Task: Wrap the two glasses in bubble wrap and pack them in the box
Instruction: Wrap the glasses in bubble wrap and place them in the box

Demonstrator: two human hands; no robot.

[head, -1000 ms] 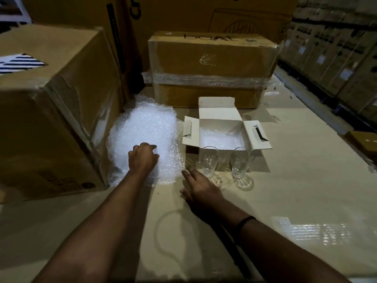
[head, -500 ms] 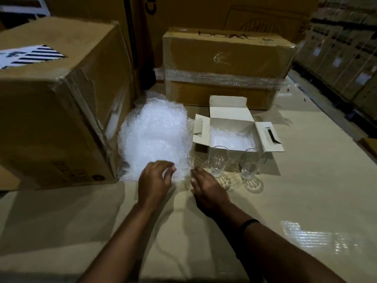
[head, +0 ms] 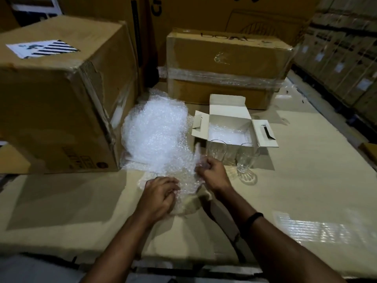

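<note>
A heap of bubble wrap point(head: 157, 133) lies on the cardboard surface, left of a small white box point(head: 228, 117) with its flaps open and some bubble wrap inside. Two clear glasses stand upright in front of the box: the left glass point(head: 217, 149) and the right glass point(head: 245, 160). My left hand point(head: 159, 195) grips the near edge of a bubble wrap sheet point(head: 189, 184). My right hand point(head: 212, 173) pinches the same sheet's far corner, just in front of the left glass.
A large brown carton point(head: 61, 94) stands at the left, touching the bubble wrap heap. A taped brown carton point(head: 226, 64) sits behind the white box. Stacked cartons point(head: 342, 58) line the right side. The flat cardboard surface point(head: 306, 190) extends to the right.
Both hands moved from the heap's near edge to take hold of a sheet, which is now drawn toward me. The camera view shifted slightly.
</note>
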